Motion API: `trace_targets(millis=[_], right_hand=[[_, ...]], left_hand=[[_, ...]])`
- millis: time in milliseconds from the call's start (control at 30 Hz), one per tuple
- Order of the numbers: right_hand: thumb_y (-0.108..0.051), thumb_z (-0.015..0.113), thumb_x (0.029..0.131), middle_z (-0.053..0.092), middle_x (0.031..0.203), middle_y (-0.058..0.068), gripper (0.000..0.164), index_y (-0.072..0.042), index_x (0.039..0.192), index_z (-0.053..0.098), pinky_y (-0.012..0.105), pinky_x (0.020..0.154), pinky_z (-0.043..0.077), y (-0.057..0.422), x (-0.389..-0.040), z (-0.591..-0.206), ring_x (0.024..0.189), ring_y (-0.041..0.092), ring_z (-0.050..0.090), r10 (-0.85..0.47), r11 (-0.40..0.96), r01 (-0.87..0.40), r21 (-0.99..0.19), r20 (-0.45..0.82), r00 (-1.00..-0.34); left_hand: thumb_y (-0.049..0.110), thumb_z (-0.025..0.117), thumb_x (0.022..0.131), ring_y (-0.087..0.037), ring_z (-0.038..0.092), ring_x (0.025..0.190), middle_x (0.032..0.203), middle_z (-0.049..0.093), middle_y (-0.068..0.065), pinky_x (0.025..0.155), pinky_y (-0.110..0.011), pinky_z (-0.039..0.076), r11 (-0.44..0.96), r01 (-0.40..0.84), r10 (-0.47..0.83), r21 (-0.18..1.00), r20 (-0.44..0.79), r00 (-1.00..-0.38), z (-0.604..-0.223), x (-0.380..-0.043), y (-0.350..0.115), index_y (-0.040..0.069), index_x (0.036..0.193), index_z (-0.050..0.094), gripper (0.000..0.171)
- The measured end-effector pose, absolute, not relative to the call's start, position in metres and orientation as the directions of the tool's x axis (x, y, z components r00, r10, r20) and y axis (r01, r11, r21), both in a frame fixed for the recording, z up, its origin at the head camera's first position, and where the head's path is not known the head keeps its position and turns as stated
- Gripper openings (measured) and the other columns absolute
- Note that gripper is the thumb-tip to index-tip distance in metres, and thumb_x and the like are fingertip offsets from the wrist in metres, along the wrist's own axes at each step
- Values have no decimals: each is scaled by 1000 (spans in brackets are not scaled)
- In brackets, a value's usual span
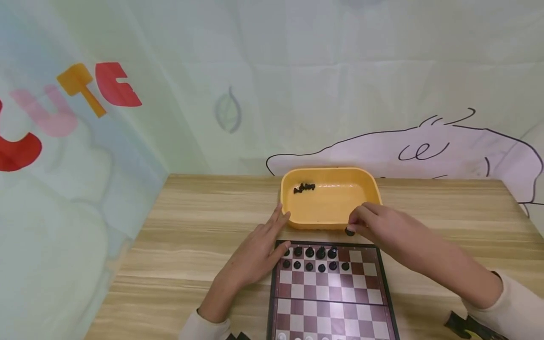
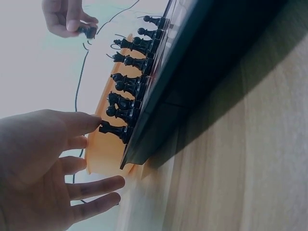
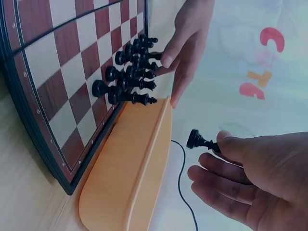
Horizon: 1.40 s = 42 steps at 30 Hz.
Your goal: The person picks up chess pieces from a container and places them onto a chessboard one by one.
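Observation:
My right hand point(image 1: 384, 231) pinches a black chess piece point(image 3: 202, 140) by its top between thumb and fingers, base outward, at the near right edge of the yellow tray point(image 1: 327, 222); its head is hidden by the fingers. My left hand point(image 1: 259, 250) is spread beside the chessboard point(image 1: 331, 293), fingers reaching the tray's near left corner. Its thumb tip is right at the top of the black rook point(image 2: 113, 129) on the corner square. Two rows of black pieces stand along the board's far side, with black pawns point(image 1: 321, 267) in the nearer row.
Several black pieces point(image 1: 304, 188) lie in the tray's far left corner. White pieces point(image 1: 282, 336) show at the board's near edge, cut off by the frame. A printed cloth point(image 1: 212, 94) hangs behind the wooden table point(image 1: 170, 236). A dark object point(image 1: 471, 327) sits near the right sleeve.

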State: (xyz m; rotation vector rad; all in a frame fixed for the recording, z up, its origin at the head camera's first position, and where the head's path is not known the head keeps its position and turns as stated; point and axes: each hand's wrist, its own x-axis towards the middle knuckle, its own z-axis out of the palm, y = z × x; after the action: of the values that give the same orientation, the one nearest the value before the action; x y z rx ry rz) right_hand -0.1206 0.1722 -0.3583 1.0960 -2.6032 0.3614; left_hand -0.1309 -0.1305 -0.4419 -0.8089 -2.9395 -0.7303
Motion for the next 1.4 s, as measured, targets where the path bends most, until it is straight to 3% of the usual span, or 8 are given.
trace_targets(millis=[200, 633, 1067, 1400], right_hand=[[-14, 72, 81, 55, 90, -11, 21, -14, 98, 59, 12, 60, 44, 175, -110, -365, 74, -1, 51, -694, 644, -760, -93, 349, -630], [-19, 72, 82, 57, 86, -12, 16, -18, 91, 58, 12, 56, 44, 169, -109, -399, 69, 0, 49, -675, 664, -737, -125, 325, -663], [-16, 73, 80, 57, 91, -12, 17, -18, 92, 61, 10, 63, 43, 169, -110, -413, 75, -1, 51, -676, 636, -750, -180, 338, -655], [-15, 74, 79, 58, 90, -11, 18, -17, 92, 61, 11, 65, 45, 168, -112, -422, 76, -1, 53, -669, 634, -742, -219, 326, -668]], left_hand=[[44, 45, 97, -19, 33, 131, 157, -4, 10, 101, -41, 33, 764, 473, 470, 438, 123, -874, -442, -131, -131, 36, 151, 8, 66], [43, 48, 96, -16, 35, 129, 156, -4, 13, 101, -39, 32, 766, 460, 453, 449, 131, -882, -442, -130, -131, 36, 151, 10, 67], [42, 49, 96, -16, 33, 131, 157, -3, 12, 102, -40, 32, 760, 464, 455, 456, 138, -880, -443, -131, -130, 38, 151, 10, 67], [43, 46, 97, -18, 31, 132, 157, -6, 11, 103, -41, 30, 751, 477, 473, 457, 132, -871, -443, -130, -130, 32, 152, 12, 66]])
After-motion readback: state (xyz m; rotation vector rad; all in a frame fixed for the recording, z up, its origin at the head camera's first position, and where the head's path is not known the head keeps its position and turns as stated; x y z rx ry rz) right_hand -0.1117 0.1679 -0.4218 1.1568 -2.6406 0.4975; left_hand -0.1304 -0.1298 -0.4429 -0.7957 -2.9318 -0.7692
